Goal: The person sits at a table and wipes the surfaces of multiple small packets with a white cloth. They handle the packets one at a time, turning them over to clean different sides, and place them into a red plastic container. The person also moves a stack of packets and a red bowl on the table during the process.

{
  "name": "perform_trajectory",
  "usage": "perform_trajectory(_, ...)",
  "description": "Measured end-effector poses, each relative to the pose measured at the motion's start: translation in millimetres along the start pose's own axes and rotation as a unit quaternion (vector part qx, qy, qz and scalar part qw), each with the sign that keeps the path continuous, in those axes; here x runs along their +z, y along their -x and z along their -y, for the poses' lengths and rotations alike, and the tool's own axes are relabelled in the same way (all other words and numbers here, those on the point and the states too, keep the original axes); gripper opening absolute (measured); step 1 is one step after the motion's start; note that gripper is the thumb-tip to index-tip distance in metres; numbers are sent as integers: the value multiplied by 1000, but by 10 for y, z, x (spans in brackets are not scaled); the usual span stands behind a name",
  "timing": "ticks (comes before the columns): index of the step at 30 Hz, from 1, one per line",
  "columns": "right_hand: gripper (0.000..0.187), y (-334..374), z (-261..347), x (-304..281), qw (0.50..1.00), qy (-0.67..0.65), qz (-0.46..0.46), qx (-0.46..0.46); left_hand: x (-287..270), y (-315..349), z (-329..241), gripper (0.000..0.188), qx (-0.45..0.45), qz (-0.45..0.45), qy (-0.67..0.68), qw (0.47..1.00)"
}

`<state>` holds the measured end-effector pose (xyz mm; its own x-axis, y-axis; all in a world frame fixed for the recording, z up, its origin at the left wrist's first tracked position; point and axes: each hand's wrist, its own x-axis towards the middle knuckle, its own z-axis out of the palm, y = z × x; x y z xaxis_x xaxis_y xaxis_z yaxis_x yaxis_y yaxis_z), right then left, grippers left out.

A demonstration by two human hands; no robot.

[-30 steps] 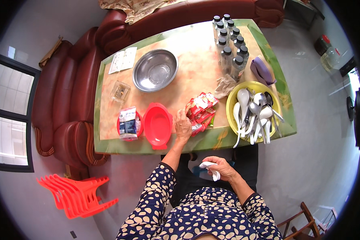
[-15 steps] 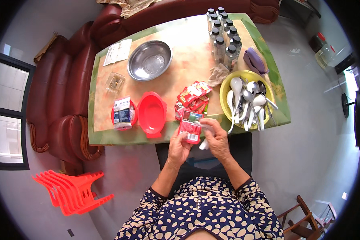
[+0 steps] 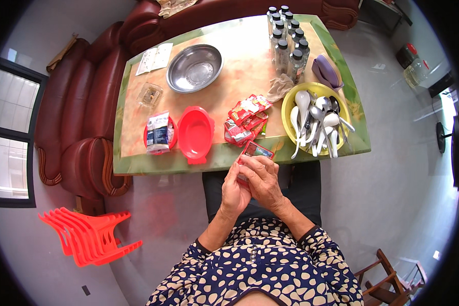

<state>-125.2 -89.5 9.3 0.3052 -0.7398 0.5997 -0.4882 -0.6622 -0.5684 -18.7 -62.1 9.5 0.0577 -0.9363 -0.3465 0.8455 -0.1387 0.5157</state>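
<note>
My left hand point(image 3: 234, 196) is closed around the lower part of a flat red packet point(image 3: 258, 150), which has a picture at its top. Across the packet's face lie the bent fingers of my right hand point(image 3: 265, 184). A white cloth or tissue that showed in this hand half a second ago is covered by the fingers. The packet is held tilted, just off the table's near edge. Beyond it a pile of similar red packets point(image 3: 247, 120) rests on the table. A red oval bowl point(image 3: 196, 135) stands left of the pile.
A yellow basin point(image 3: 289, 102) of spoons stands right, with several black-capped bottles point(image 3: 282, 57) behind. A crumpled cloth point(image 3: 280, 87) and a purple case point(image 3: 325, 74) lie nearby. Left are a steel basin point(image 3: 195, 68), a white-and-blue packet point(image 3: 158, 132) in a red dish, and a clear box point(image 3: 149, 95).
The packet has come lower and tilted to the right. My right hand has moved left over it, close against my left hand, and the white cloth has gone out of sight.
</note>
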Motion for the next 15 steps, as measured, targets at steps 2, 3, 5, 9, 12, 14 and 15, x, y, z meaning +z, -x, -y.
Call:
perform_trajectory(2, 32, -36, 18, -8, 1000, -1, -13, 10, -32, -5, -17, 39, -14, 7, -10, 1000)
perform_trajectory(3, 34, -77, 10, -13, 999, -17, -30, 10, -39, 0, -19, 39, -14, 17, -10, 1000)
perform_trajectory(5, 33, -111, -53, -10, 997, -39, -41, 55, 5, 20, 4, 40, -23, 2, -5, 1000)
perform_trajectory(9, 30, -182, -200, -36, 986, -58, -47, 148, 108, 129, 42, 44, -45, -4, -44, 998)
perform_trajectory(12, 33, -161, -220, -28, 986, -41, -45, 154, 67, 154, 114, 45, -35, -2, -60, 998)
perform_trajectory(14, 34, -91, -104, -9, 991, -14, -41, 130, 54, 137, 141, 45, -17, -5, -57, 998)
perform_trajectory(15, 37, -42, -42, 12, 992, -9, -35, 122, 84, 128, 143, 44, -7, -11, -55, 998)
